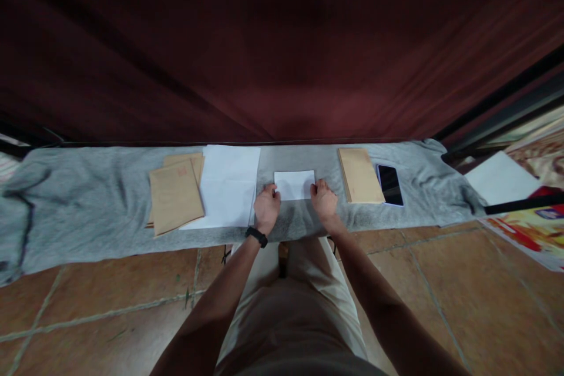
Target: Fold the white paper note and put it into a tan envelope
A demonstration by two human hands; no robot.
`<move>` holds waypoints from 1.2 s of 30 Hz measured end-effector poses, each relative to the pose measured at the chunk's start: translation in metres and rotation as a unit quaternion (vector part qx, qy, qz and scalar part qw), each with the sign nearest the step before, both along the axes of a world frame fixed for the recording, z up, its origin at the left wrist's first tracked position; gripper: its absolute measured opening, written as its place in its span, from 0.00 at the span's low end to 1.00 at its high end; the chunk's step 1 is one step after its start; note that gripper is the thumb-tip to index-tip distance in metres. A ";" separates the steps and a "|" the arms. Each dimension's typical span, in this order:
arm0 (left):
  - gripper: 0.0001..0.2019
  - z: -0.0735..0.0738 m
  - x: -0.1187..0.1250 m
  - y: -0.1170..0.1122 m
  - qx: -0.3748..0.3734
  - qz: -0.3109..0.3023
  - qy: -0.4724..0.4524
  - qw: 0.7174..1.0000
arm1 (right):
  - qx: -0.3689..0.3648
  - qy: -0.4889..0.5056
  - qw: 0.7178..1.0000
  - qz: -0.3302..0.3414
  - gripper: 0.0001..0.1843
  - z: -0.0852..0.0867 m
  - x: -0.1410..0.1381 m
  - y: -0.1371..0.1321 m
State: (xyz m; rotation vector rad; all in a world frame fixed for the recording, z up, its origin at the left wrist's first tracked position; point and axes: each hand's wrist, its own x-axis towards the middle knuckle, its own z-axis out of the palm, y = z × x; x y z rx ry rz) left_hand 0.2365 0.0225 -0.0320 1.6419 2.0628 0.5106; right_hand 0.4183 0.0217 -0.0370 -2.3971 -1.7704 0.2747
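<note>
- the folded white paper (294,185) lies flat at mid-length of the desk (299,155), between its far and near edges; it should be very light, limp as single sheets but a little stiffer where layered, dry and easy to crease.
- best hold, i judge: the two short ends, thumb above and fingers below, with little squeeze; a hard pinch could dent it.
- the left hand (267,208) curls at the paper's left end, the right hand (325,200) at its right; fingers are bent in at both edges, but i cannot tell whether they pinch or merely press.
- the gray cloth (110,211) over the desk looks soft and fleecy, rumpled toward the left end, likely giving some drag under paper.
- left of the left hand, large white sheets (227,185) lie smooth and matte, reaching from the far edge nearly to the near one.
- brown envelopes (176,197) overlap their left side, fanned askew, with faint red print.
- right of the right hand sits a neater rectangular envelope stack (361,173), and just beside it a glossy dark phone (391,184).
- past the far edge hangs a dark red curtain (282,59), loosely creased.
</note>
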 end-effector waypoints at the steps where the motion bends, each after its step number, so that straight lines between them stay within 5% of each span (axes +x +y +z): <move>1: 0.15 0.000 0.000 -0.001 0.012 -0.006 0.011 1.000 | 0.002 0.001 1.000 -0.002 0.17 -0.001 0.000 0.000; 4: 0.16 -0.002 0.001 -0.008 0.072 -0.059 0.058 0.994 | 0.013 0.004 1.000 -0.004 0.18 -0.003 -0.001 -0.001; 8: 0.19 -0.010 0.008 -0.024 0.150 -0.209 0.100 0.961 | 0.029 0.010 1.000 0.001 0.19 -0.006 -0.001 -0.003; 13: 0.25 -0.024 0.017 -0.041 0.164 -0.359 0.113 0.912 | 0.028 0.011 1.000 0.005 0.20 -0.007 -0.001 -0.002; 20: 0.28 -0.026 0.014 -0.045 0.155 -0.373 0.131 0.905 | 0.068 0.030 0.996 0.057 0.19 0.005 -0.004 -0.010; 24: 0.27 -0.026 0.014 -0.044 0.151 -0.376 0.128 0.905 | 0.118 0.051 0.981 0.148 0.22 0.007 -0.021 -0.016; 29: 0.26 -0.028 0.011 -0.045 0.144 -0.387 0.123 0.902 | 0.096 0.089 0.953 0.275 0.26 -0.010 -0.032 -0.016; 36: 0.29 -0.028 0.003 -0.048 0.154 -0.387 0.127 0.900 | 0.082 0.055 0.961 0.259 0.27 -0.026 -0.018 -0.016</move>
